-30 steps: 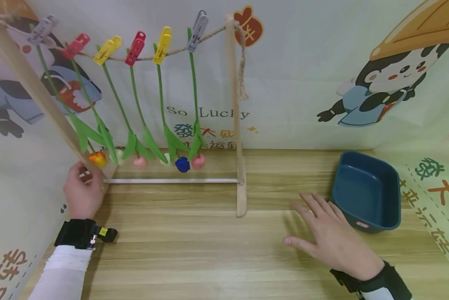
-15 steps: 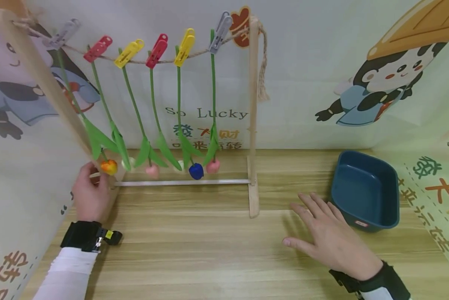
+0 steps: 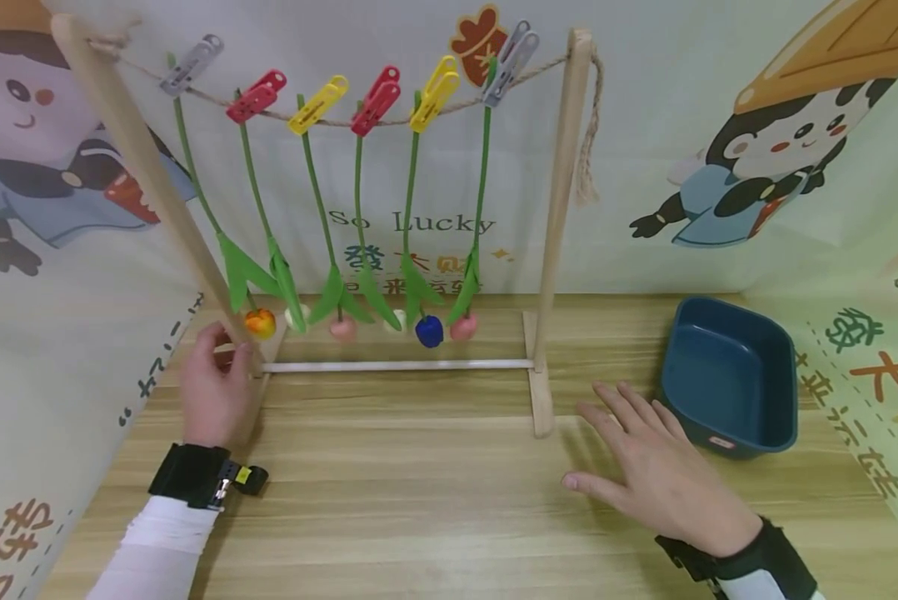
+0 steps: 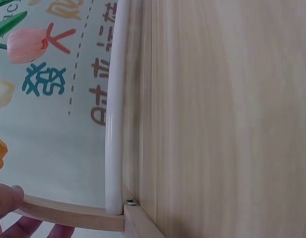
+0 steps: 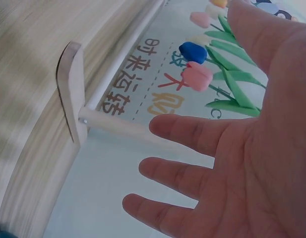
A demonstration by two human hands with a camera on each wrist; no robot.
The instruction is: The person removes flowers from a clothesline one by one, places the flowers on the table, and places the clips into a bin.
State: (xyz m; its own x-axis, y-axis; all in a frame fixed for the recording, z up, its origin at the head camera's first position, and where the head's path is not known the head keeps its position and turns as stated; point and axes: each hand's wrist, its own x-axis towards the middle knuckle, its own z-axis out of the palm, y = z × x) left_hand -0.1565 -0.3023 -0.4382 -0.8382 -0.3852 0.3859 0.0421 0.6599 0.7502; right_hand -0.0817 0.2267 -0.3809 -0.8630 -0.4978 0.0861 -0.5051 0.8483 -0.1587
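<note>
Spreading its straight fingers above the pale wood-grain table (image 3: 419,508), the released right hand (image 3: 659,475) is hovering just beside a dark-blue, rounded-square plastic bin (image 3: 730,375). The left hand (image 3: 217,396) is grasping the left post (image 3: 145,171) of a pale wooden rack (image 3: 565,187), which is standing on the table. While the head view is partly hiding that grip, the left wrist view is revealing thumb (image 4: 8,199) and fingertips (image 4: 61,231) on opposite sides of the post. The right wrist view is picking out a small metal screw (image 5: 83,120). Six green-stemmed artificial tulips (image 3: 429,332) are hanging bloom-down from twine rope (image 3: 332,123) by red, yellow and grey clothespins (image 3: 376,102), before a cartoon-printed backdrop (image 3: 621,142).
</note>
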